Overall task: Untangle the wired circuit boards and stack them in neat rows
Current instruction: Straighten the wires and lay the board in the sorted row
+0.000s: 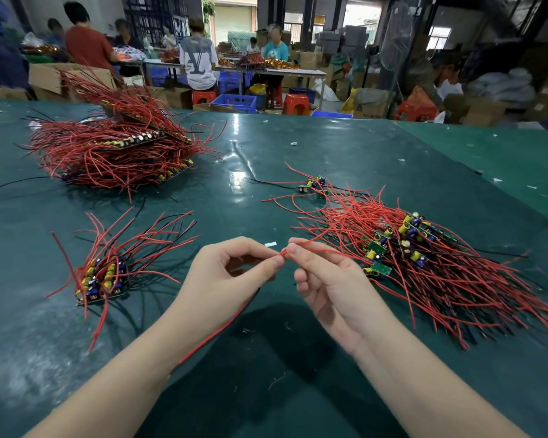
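Note:
My left hand [231,273] and my right hand [326,276] meet above the green table [266,159], both pinching red wires [323,251] at the fingertips. The wire in my right fingers runs right into a tangled heap of wired circuit boards [424,257]. A red wire [222,327] also trails down under my left wrist. At the left lies a small neat stack of boards [100,279] with wires fanned upward. A large pile of stacked boards [114,150] sits at the far left. A few loose boards [312,184] lie apart behind the heap.
Small white scraps [270,244] dot the table. Beyond its far edge are cardboard boxes [73,80], blue crates [234,102], red stools [295,104] and several people working at another table [298,71].

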Action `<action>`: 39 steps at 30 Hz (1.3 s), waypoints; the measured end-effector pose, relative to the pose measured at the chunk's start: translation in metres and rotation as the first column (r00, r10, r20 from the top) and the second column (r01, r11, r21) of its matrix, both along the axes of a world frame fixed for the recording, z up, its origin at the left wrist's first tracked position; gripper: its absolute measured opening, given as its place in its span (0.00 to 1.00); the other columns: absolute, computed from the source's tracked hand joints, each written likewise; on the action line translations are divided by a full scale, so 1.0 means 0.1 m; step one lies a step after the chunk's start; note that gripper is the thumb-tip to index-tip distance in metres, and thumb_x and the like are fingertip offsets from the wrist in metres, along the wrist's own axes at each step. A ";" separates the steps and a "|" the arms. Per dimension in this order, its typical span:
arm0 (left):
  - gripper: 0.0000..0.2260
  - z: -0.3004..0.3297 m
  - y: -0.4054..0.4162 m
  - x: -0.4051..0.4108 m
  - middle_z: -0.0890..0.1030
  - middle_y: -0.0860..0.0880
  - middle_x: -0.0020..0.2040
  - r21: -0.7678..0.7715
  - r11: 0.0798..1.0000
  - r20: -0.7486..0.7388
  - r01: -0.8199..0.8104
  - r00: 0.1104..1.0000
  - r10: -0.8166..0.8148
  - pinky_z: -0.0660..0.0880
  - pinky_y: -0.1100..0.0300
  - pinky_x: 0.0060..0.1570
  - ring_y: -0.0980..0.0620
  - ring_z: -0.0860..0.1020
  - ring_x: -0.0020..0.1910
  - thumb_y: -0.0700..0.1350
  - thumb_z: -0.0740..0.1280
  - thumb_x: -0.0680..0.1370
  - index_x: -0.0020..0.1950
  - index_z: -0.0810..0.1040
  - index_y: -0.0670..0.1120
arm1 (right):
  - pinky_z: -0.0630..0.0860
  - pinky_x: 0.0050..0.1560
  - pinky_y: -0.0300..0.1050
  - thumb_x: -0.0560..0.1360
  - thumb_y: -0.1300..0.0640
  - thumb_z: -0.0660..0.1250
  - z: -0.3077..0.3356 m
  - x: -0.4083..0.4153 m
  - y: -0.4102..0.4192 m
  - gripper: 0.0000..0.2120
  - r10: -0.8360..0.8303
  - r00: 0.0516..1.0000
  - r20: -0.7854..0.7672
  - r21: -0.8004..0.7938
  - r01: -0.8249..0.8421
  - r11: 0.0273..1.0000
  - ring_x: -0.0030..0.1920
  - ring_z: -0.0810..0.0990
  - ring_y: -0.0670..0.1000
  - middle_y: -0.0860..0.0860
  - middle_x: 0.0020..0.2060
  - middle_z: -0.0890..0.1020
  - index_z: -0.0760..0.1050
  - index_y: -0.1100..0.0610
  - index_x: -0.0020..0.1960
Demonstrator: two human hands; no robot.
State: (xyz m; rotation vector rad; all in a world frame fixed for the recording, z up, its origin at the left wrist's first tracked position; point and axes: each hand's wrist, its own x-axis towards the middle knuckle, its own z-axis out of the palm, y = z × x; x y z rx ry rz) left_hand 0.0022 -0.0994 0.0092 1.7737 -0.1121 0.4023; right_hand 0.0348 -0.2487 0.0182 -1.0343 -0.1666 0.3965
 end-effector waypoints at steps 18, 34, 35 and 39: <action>0.05 -0.02 0.00 -0.02 0.82 0.55 0.33 0.080 0.992 -0.040 0.095 0.995 -0.092 0.70 0.72 0.37 0.63 0.76 0.33 0.37 0.72 0.74 0.42 0.85 0.46 | 0.71 0.26 0.34 0.72 0.64 0.71 0.10 0.14 -0.24 0.04 0.089 0.973 0.215 -0.327 -0.015 0.945 0.29 0.81 0.49 0.56 0.35 0.85 0.79 0.57 0.40; 0.01 0.01 0.00 -0.05 0.85 0.52 0.41 0.166 0.978 0.050 0.130 0.989 -0.140 0.76 0.66 0.48 0.55 0.83 0.43 0.43 0.74 0.72 0.43 0.85 0.48 | 0.71 0.24 0.31 0.59 0.58 0.76 0.03 0.16 -0.18 0.02 0.095 0.992 -0.082 -0.156 -0.107 0.982 0.28 0.79 0.43 0.53 0.33 0.84 0.83 0.55 0.31; 0.01 0.01 0.00 -0.05 0.86 0.52 0.41 0.154 0.980 0.037 0.126 0.990 -0.133 0.75 0.68 0.47 0.56 0.83 0.43 0.42 0.74 0.73 0.44 0.85 0.47 | 0.72 0.24 0.31 0.59 0.58 0.76 0.03 0.16 -0.18 0.02 0.086 0.993 -0.075 -0.159 -0.097 0.983 0.28 0.80 0.44 0.54 0.33 0.84 0.84 0.55 0.31; 0.04 0.01 -0.02 -0.03 0.84 0.52 0.43 0.146 0.987 0.030 0.064 0.997 -0.069 0.74 0.68 0.45 0.58 0.82 0.43 0.39 0.73 0.73 0.45 0.85 0.47 | 0.73 0.26 0.32 0.60 0.57 0.75 0.07 0.15 -0.20 0.01 0.038 0.999 0.012 -0.208 -0.035 0.978 0.28 0.80 0.45 0.53 0.33 0.85 0.84 0.53 0.31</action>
